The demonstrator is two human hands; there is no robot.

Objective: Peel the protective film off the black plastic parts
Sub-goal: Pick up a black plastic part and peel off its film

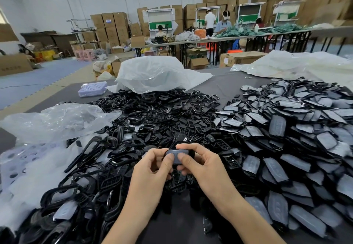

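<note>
A black plastic part (176, 156) with greyish film on its face is held up over the table's near middle. My left hand (152, 169) pinches its left end, thumb on the filmed face. My right hand (200, 164) pinches its right end, thumb on the film and fingers curled behind. To the right lies a big heap of film-covered black parts (298, 138). A heap of bare black frames and button pieces (162, 117) fills the middle and left.
Clear plastic bags lie at the left (57, 121) and at the back (152, 73). A purple tray (92, 89) sits at the far left of the dark table (225, 83). White sheeting (298, 66) covers the back right. People work at long tables beyond.
</note>
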